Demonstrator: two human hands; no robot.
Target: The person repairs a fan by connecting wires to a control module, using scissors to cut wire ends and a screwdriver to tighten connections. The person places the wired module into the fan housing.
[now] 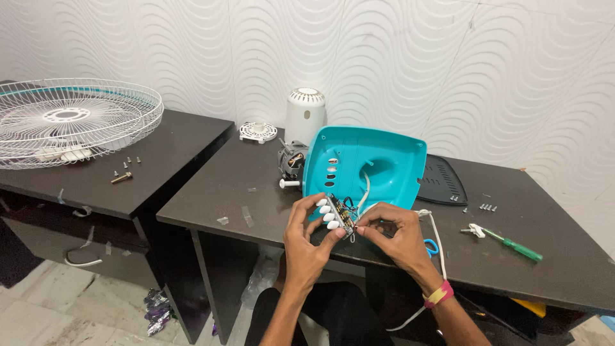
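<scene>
Left hand [306, 240] gripped the switch block [336, 216]; right hand [394, 234] pinched its wires [356, 229]; steady support advisable, avoiding strain on the leads

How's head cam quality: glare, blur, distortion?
Head view: even light, soft sheen on the dark table; left hand, right hand and switch block fairly sharp, its wires too small to resolve; wide-angle bend at the edges.

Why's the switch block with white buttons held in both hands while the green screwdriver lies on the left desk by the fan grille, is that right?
Not quite. The head view shows the screwdriver on the right desk, past the right hand, not by the fan grille. The rest holds: both hands, left hand included, hold the switch block with its white buttons.
</scene>
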